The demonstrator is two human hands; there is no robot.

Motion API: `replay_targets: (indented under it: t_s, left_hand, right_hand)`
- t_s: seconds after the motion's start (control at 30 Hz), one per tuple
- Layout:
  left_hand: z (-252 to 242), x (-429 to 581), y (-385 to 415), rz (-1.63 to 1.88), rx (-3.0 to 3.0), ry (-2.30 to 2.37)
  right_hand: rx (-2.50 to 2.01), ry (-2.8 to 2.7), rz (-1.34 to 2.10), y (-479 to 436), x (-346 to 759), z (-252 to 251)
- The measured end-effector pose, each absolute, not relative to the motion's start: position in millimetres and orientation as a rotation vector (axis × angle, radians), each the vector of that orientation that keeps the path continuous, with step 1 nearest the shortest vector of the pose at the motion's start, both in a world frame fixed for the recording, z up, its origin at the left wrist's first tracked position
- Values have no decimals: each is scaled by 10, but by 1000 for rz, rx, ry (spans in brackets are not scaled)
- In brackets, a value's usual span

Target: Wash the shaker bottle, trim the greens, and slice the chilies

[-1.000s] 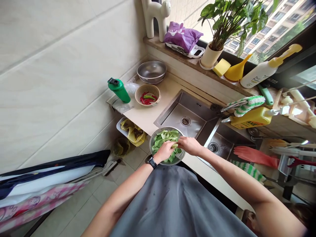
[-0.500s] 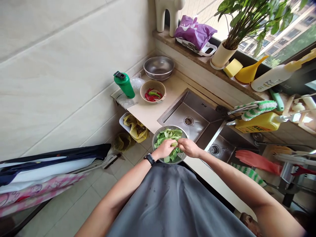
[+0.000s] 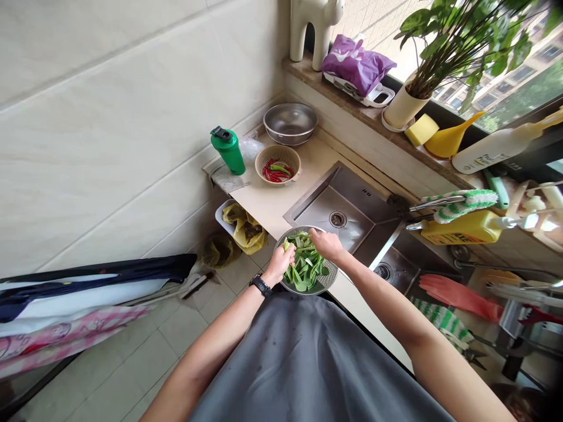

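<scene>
Reaching down in the head view, the person works with both hands over a perforated stainless-steel strainer bowl (image 3: 331, 280) heaped with pale-stemmed leafy greens (image 3: 305, 269). The greens and strainer sit at the near corner of a brushed-steel sink (image 3: 316, 205), a spot that seems suited to letting water run off close to the basin. The left hand (image 3: 279, 264), with a black wristwatch (image 3: 261, 285) on its wrist, is at the strainer's left rim, its fingers (image 3: 288, 249) clenched on a pale piece of stem. The right hand (image 3: 325, 245) curves over the far side of the heap, its fingers (image 3: 313, 234) bent down into the leaves; whether they grasp anything is hidden. The greens look fresh and glossy, loosely piled, with broad leaves and pale stalks mixed together.

Left of the sink, a cream desk (image 3: 308, 170) carries a round tan woven basket (image 3: 278, 147) of red and green chillies (image 3: 277, 172), placed within easy reach. Farther left of the sink stands a green plastic shaker bottle (image 3: 227, 151). Right of the sink lies a coral-pink rubber glove (image 3: 457, 297). A grey apron (image 3: 308, 357) covers the person's front, apparently guarding against splashes.
</scene>
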State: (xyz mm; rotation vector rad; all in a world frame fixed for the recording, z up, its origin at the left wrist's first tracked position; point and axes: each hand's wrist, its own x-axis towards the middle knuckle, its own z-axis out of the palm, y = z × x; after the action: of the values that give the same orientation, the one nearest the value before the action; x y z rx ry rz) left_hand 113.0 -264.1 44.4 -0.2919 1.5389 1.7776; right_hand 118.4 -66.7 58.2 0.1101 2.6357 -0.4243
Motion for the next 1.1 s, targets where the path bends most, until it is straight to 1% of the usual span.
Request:
replay_targets:
  t_s: [0.03,0.1,0.2,0.27,0.33,0.5,0.53,0.6,0.7,0.87,0.97,1.1]
  left_hand:
    - [442,1136,-2635,1772,-311,1523]
    - [447,1145,-2633,1757,-330,1505]
    - [455,1154,-2645,1740,-340,1504]
    - [455,1165,-2637,1728,-345,1522]
    - [461,1183,-2597,1704,-345,1563]
    - [518,1218,-2408,1744,-328,1615]
    - [531,1218,-2378,1758,-308,1616]
    - [556,1205,-2352,1766,-220,1663]
    - [598,1156,-2401,1720,18,1820]
    - [718,1058,-2574,1524,472,2011]
    - [827,1038,-2632,1495,580,2007]
    - [970,1038,-2654,1492,669,1857]
  right_hand:
    - [64,2606,-278,-709,1151,579]
    - [16,2572,-136,-769,1134,596]
    - [55,2581,-111,-731,1223,668]
    - [169,2587,-178,-650,1343,723]
    - [333,2589,-428,-601,1492,755]
    - [588,2393,-1537,-874,1852,696]
    - [599,2334,-1679,-961,1900,679]
    - [549,2255,-1822,-1083,1963,661]
    - [414,2243,-1801,-1057,1998,678]
    - [467,2431,-1706,-738,1970,778]
    - [306,2525,-1580,-681,1906,872]
    - [35,2609,-1414,-756,1821,996]
